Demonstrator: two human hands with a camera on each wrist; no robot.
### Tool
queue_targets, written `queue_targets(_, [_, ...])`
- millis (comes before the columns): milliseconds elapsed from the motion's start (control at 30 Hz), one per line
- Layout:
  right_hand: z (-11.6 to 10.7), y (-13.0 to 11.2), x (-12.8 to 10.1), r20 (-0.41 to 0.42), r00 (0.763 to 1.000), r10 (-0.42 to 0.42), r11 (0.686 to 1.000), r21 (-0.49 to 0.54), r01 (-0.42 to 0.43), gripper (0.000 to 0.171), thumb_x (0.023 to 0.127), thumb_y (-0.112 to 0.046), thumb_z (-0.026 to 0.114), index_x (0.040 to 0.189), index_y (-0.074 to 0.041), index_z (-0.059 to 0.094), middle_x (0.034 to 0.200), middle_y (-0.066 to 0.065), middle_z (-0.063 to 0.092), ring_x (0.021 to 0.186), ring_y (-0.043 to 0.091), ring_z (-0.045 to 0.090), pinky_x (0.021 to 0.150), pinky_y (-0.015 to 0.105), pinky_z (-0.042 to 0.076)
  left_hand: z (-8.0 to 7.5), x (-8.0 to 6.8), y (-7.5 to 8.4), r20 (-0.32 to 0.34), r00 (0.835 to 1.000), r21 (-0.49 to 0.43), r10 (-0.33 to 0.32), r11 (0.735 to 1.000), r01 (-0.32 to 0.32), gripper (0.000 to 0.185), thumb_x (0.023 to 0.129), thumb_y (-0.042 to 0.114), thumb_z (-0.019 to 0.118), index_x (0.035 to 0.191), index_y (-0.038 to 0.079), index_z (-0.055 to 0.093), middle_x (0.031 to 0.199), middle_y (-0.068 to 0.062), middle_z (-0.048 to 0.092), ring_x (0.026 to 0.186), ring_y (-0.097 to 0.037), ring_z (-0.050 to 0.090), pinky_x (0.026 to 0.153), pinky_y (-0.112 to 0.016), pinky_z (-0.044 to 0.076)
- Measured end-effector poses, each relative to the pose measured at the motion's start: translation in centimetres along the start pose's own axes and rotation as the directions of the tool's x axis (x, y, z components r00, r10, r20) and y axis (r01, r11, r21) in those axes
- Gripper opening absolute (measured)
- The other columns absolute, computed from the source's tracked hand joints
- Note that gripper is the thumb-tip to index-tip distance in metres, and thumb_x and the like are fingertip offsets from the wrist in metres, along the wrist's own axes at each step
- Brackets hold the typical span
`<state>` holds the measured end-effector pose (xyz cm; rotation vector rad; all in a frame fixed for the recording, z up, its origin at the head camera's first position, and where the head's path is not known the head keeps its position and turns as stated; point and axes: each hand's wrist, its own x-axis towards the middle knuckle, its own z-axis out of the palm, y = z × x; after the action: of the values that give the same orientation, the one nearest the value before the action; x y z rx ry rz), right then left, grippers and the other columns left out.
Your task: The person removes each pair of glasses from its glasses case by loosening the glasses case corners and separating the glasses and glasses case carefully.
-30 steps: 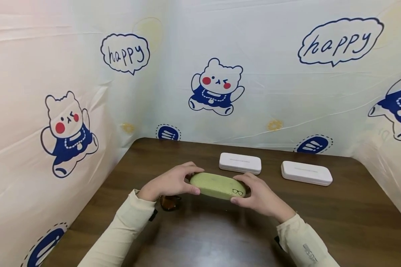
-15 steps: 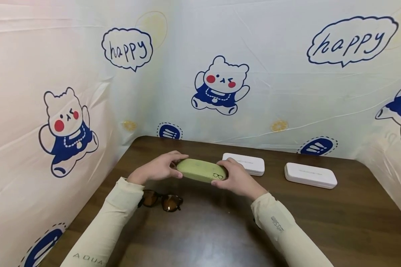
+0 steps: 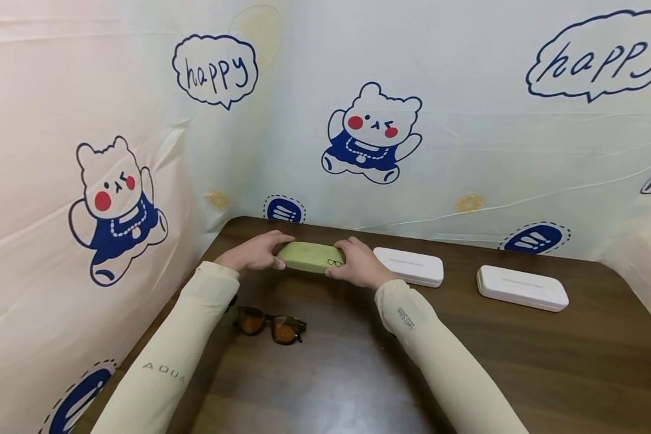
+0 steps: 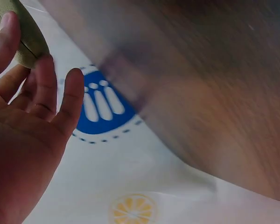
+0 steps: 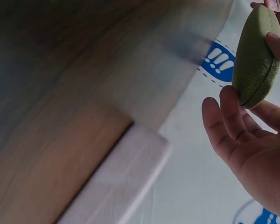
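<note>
A closed green glasses case (image 3: 306, 256) with a small spectacles print is at the back left of the table, held between both hands. My left hand (image 3: 255, 252) grips its left end with thumb and fingers. My right hand (image 3: 360, 265) grips the right end, close to the print. Both wrist views show the case's seam closed: the green case (image 4: 31, 39) at the left wrist view's top corner, and the same case (image 5: 255, 56) at the right wrist view's upper right. Brown-lensed sunglasses (image 3: 286, 331) lie unfolded on the table, nearer than the hands.
Two white glasses cases lie closed at the back: one white case (image 3: 409, 265) just right of my right hand, another white case (image 3: 522, 288) farther right. The dark wooden table (image 3: 331, 374) meets a printed cloth (image 3: 282, 150) behind and at the sides.
Both hands have carried the green case away from me and to the left. The sunglasses, at first mostly covered by my left arm, now show fully. The head view has shifted slightly.
</note>
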<state>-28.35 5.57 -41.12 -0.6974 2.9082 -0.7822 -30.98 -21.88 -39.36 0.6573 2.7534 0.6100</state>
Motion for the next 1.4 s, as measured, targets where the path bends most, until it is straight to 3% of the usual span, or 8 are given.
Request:
queue_targets(167, [1.3, 0.1, 2.2, 0.032, 0.999, 0.008, 0.999, -0.041, -0.007, 0.071, 0.086, -0.041, 0.080, 0.140, -0.002, 0.056, 0.126, 0.012, 0.058, 0.104, 0.023, 0.055, 0.093, 0.038, 0.045, -0.3, 0.9, -1.5, 0.007, 1.000, 0.051, -0.029, 0.998, 0.028, 0.069, 0.089, 0.009, 0.077, 0.148, -0.002, 0.045, 0.144, -0.023, 0.047, 0.130, -0.037, 0.047, 0.109, -0.051, 0.034])
queue_targets(400, [2.5, -0.3, 4.6, 0.061, 0.998, 0.014, 0.997, -0.078, -0.010, 0.070, 0.086, -0.039, 0.079, 0.140, -0.002, 0.056, 0.123, 0.012, 0.058, 0.103, 0.022, 0.054, 0.095, 0.038, 0.045, -0.4, 1.6, -3.0, 0.010, 0.995, 0.105, -0.101, 0.990, 0.099, 0.067, 0.089, 0.008, 0.077, 0.148, 0.000, 0.047, 0.145, -0.023, 0.047, 0.131, -0.038, 0.047, 0.110, -0.052, 0.034])
queue_targets(800, [3.4, -0.4, 5.4, 0.111, 0.991, 0.079, 0.994, -0.085, -0.070, 0.068, 0.089, -0.037, 0.078, 0.142, -0.003, 0.053, 0.125, 0.013, 0.057, 0.106, 0.024, 0.055, 0.096, 0.041, 0.046, 0.1, 2.4, -3.5, 0.044, 0.989, 0.154, -0.140, 0.979, 0.132, 0.066, 0.090, 0.009, 0.076, 0.148, -0.002, 0.045, 0.145, -0.024, 0.047, 0.130, -0.038, 0.047, 0.110, -0.050, 0.034])
queue_targets(1000, [3.4, -0.3, 5.0, 0.135, 0.987, 0.082, 0.996, -0.056, -0.075, 0.076, 0.090, -0.039, 0.077, 0.150, -0.008, 0.044, 0.132, 0.015, 0.055, 0.116, 0.027, 0.054, 0.099, 0.044, 0.044, 0.3, 2.3, -3.4, 0.062, 0.978, 0.141, -0.197, 0.972, 0.187, 0.073, 0.090, 0.010, 0.075, 0.152, -0.001, 0.039, 0.153, -0.027, 0.038, 0.139, -0.041, 0.037, 0.113, -0.052, 0.030])
queue_targets(1200, [1.3, 0.9, 3.6, 0.104, 0.993, 0.049, 0.997, 0.051, -0.055, 0.086, 0.090, -0.038, 0.077, 0.157, -0.007, 0.033, 0.151, 0.017, 0.045, 0.139, 0.034, 0.039, 0.113, 0.046, 0.032, 0.6, 2.2, -3.4, 0.096, 0.962, 0.052, -0.254, 0.967, 0.250, 0.092, 0.088, 0.016, 0.079, 0.159, 0.003, 0.023, 0.160, -0.023, 0.027, 0.145, -0.040, 0.028, 0.115, -0.053, 0.026])
queue_targets(1300, [-1.0, 2.3, 2.6, 0.055, 0.996, 0.069, 0.990, 0.117, -0.075, 0.082, 0.091, -0.035, 0.075, 0.156, -0.005, 0.034, 0.155, 0.017, 0.040, 0.142, 0.036, 0.036, 0.114, 0.048, 0.029, 0.2, 2.0, -2.8, 0.100, 0.957, 0.083, -0.273, 0.960, 0.266, 0.096, 0.088, 0.018, 0.078, 0.161, 0.004, 0.016, 0.161, -0.025, 0.023, 0.146, -0.042, 0.024, 0.115, -0.054, 0.024])
queue_targets(1400, [-3.7, 4.3, 1.2, 0.018, 0.994, 0.105, 0.980, 0.168, -0.106, 0.074, 0.094, -0.032, 0.072, 0.153, -0.004, 0.038, 0.153, 0.020, 0.042, 0.139, 0.037, 0.040, 0.112, 0.050, 0.032, -0.3, 1.8, -1.2, 0.088, 0.950, 0.126, -0.299, 0.950, 0.287, 0.099, 0.088, 0.020, 0.078, 0.162, 0.006, 0.013, 0.161, -0.029, 0.019, 0.147, -0.045, 0.020, 0.114, -0.057, 0.024])
